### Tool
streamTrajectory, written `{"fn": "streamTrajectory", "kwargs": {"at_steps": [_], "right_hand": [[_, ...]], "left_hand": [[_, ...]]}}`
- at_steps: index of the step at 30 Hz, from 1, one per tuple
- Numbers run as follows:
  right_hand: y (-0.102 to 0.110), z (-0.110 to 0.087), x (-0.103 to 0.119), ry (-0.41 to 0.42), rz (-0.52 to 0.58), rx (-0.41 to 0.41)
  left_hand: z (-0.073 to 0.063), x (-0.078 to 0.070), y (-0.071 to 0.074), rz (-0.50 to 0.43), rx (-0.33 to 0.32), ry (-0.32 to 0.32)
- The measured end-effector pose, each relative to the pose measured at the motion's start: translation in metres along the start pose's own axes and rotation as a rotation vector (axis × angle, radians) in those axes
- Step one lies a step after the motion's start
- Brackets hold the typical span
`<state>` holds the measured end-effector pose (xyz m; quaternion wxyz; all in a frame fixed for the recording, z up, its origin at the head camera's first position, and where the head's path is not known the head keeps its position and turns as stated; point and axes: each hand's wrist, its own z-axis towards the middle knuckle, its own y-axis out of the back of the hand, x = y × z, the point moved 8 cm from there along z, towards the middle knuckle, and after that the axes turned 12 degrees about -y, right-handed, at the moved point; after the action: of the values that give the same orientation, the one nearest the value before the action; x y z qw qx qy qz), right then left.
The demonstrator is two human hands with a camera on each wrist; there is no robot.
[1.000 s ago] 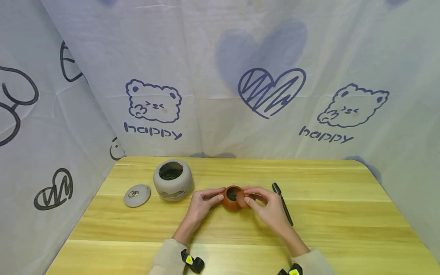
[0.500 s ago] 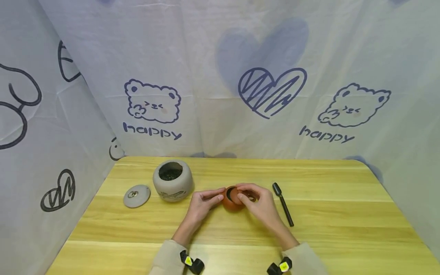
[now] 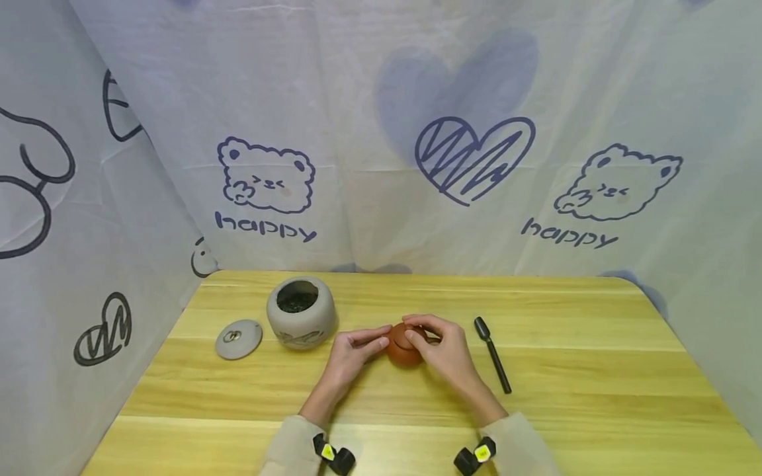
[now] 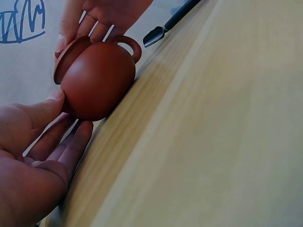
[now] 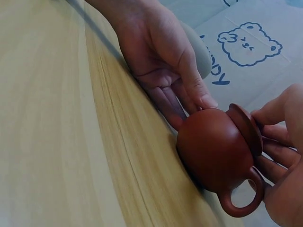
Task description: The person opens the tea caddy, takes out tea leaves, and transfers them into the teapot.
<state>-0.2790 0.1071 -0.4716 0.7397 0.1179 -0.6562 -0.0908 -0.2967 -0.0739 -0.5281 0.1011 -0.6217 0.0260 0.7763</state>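
A small reddish-brown clay teapot [image 3: 405,357] stands on the table between my hands. My left hand [image 3: 347,357] pinches its left side around the spout, thumb above and fingers below in the left wrist view. My right hand [image 3: 445,348] pinches the teapot's lid [image 5: 245,128] at the top. The lid sits at the mouth, slightly tilted, with a thin dark gap along one edge in the head view. The looped handle [image 5: 244,206] points towards the right hand and is free of its grip. The inside of the pot is hidden.
A grey round jar [image 3: 305,326] with dark leaves inside stands at the back left. Its flat grey lid [image 3: 239,340] lies left of it. A black scoop [image 3: 493,356] lies right of the right hand. Printed cloth hangs behind the table [image 3: 595,370].
My right hand has moved left with the teapot lid, from the mouth's right edge to over the opening, covering most of it. My left hand has kept its hold on the teapot.
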Motion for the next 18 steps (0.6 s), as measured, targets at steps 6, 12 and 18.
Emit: {"fn": "streamTrajectory", "kwargs": {"at_steps": [6,12,18], "right_hand": [[-0.002,0.001,-0.004,-0.011,-0.002,-0.008],[-0.002,0.0,-0.008,0.012,-0.008,-0.004],[-0.003,0.001,-0.012,0.062,-0.024,-0.008]], "left_hand": [[0.0,0.001,0.001,0.0,0.0,0.003],[0.001,-0.001,-0.001,0.003,0.012,-0.016],[0.0,0.0,-0.001,-0.019,0.006,-0.011]]}}
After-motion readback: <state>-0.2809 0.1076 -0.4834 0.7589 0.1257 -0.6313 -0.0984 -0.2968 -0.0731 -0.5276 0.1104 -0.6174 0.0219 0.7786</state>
